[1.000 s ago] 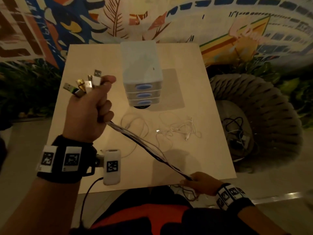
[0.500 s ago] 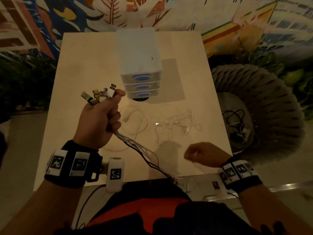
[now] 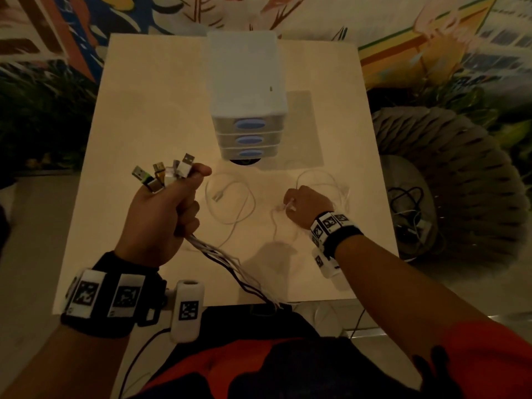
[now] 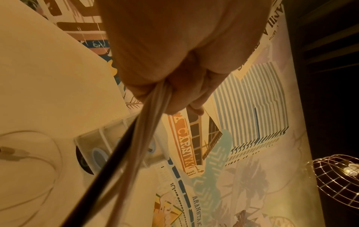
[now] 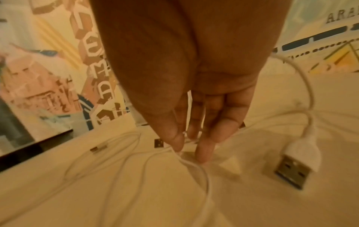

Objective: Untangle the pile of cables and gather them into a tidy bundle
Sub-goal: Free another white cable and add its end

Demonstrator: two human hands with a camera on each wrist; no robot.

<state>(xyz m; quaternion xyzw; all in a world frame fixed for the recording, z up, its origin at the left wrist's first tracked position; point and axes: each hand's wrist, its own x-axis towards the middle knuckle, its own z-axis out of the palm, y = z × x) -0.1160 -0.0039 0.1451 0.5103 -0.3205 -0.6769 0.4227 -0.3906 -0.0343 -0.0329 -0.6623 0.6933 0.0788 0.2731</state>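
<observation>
Table (image 3: 149, 116) carries a drawer unit (image 3: 247, 110) at the far edge. Left hand (image 3: 161, 214) is fisted around the cable bundle (image 3: 230, 266), plugs up. Right hand (image 3: 305, 208) pinches a loose white cable (image 5: 194, 165) lying on the table.

A gathered bundle of cables (image 3: 230, 263), plugs (image 3: 169, 174) fanned upward, trails off the worktop (image 3: 138, 116) edge. Loose white cables (image 3: 230, 203) lie looped there.

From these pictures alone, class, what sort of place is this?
Probably a decorated lounge or café corner, not a workshop: a colourful painted wall mural, a pale square wooden table and a grey woven round chair beside it.
</observation>
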